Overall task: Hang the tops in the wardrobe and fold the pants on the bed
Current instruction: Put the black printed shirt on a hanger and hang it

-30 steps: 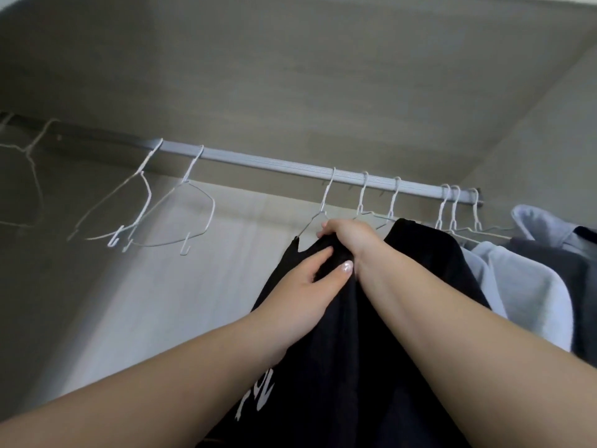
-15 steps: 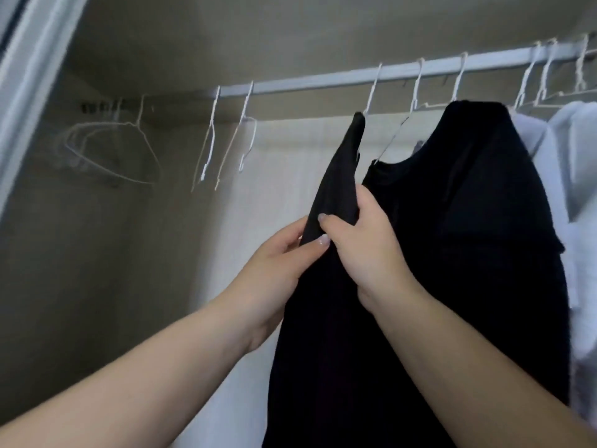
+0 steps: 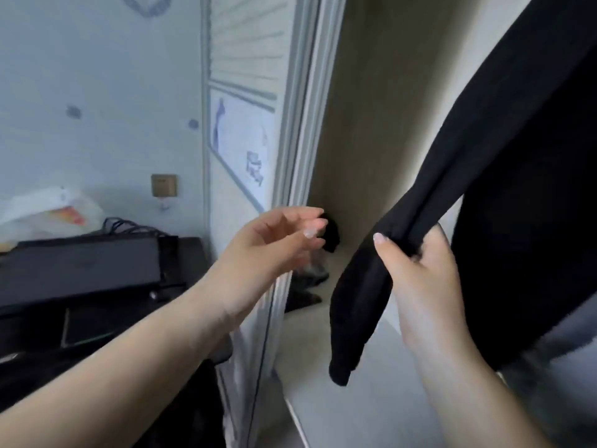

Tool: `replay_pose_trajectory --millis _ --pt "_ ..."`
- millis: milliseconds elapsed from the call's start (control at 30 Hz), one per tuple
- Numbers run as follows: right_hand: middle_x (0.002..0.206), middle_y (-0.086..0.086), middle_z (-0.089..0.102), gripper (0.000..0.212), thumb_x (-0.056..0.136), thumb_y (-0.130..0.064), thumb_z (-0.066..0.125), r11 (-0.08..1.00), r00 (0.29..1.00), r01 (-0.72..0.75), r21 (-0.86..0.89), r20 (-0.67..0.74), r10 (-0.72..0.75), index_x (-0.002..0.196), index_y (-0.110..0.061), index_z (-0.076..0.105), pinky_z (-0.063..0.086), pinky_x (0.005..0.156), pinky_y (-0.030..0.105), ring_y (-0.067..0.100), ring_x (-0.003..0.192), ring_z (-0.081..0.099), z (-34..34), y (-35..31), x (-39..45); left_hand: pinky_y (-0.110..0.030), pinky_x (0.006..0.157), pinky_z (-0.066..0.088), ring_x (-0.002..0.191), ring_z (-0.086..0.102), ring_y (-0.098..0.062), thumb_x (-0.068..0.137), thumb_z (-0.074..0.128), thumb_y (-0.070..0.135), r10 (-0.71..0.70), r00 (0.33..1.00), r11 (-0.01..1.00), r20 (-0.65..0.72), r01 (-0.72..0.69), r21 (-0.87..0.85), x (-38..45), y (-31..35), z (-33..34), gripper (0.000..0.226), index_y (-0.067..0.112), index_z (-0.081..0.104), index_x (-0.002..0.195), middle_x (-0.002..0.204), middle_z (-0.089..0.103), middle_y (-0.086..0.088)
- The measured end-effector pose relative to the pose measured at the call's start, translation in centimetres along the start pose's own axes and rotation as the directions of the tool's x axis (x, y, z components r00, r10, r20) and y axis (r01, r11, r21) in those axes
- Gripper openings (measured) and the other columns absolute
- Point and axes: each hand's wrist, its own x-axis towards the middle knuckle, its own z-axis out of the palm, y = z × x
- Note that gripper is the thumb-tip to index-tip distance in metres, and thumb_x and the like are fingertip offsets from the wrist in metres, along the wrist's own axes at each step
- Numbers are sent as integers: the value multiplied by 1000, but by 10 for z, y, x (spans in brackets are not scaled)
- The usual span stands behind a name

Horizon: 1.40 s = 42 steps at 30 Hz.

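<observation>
Sleeve (image 3: 361, 305) of black top (image 3: 529, 176), hanging inside wardrobe (image 3: 365, 130): gripped by right hand (image 3: 423, 279). Left hand (image 3: 274, 240): loosely open, empty. Step: hanging tops, apparently done here. Next: release sleeve, fetch another garment.

A pale, smooth wardrobe shelf (image 3: 371, 399) fills the low right of the scene. At its far left corner lie small dark crumpled items (image 3: 315, 273), too blurred to identify. At the left, a dark desk (image 3: 181, 253) carries a long black flat box (image 3: 80, 270) and a white plastic bag (image 3: 42, 210) at its far side.
</observation>
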Motion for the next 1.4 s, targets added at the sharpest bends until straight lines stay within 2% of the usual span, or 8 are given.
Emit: replay_pose_trajectory --millis 200,433,600,700,767,900,1200,1400 --pt "123 -15 57 47 89 -3 60 946 902 -299 121 360 239 116 -40 51 47 79 6 -6 114 55 86 28 -128 -30 87 49 89 67 -6 77 74 33 -167 934 984 -316 180 12 -143 -24 -78 16 32 72 92 102 73 6" --pt "122 -22 60 46 88 -6 62 934 722 -353 63 653 229 108 -47 56 45 91 18 -9 114 54 173 -9 -256 -29 85 51 91 68 -8 74 68 35 -191 764 974 -616 224 -24 -319 6 -150 22 30 70 96 105 72 4" --pt "117 -17 64 42 88 0 60 909 529 -412 64 829 181 109 -36 59 47 90 11 -4 112 57 250 -55 -368 -34 85 48 85 66 -11 89 63 19 -154 552 973 -820 228 -29 -470 46 -205 13 26 70 97 99 73 5" --pt "115 -15 64 41 88 1 60 901 346 -433 37 929 128 108 -35 59 48 90 14 -4 111 58 303 -92 -449 -43 85 45 85 64 -17 85 68 21 -131 400 963 -907 269 -20 -574 81 -231 12 27 71 95 101 73 4" --pt "116 -16 63 41 88 -1 60 896 209 -443 32 976 68 108 -36 59 47 86 11 -6 111 57 339 -120 -501 -35 87 49 84 66 -8 89 63 12 -82 286 954 -955 299 7 -643 105 -248 15 23 68 98 98 73 4" --pt "112 -19 64 39 88 -1 61 874 1 -486 27 1000 -30 107 -35 60 47 94 19 -1 112 57 402 -173 -596 -17 75 51 84 66 -5 91 58 7 -24 73 938 -997 348 3 -759 144 -266 15 18 64 100 98 71 1" --pt "109 -14 65 38 88 0 61 874 -382 -486 -7 901 -206 107 -32 60 48 88 15 2 106 61 481 -241 -742 -21 75 52 92 68 -12 81 65 28 24 -302 959 -953 276 -64 -907 171 -263 22 24 68 103 102 73 1" --pt "108 -20 66 35 89 -7 62 872 -539 -487 -43 800 -262 107 -37 62 49 84 15 2 109 60 530 -267 -798 -28 84 52 97 68 -13 87 64 26 39 -516 967 -856 236 -99 -954 177 -262 18 27 69 104 105 72 4"
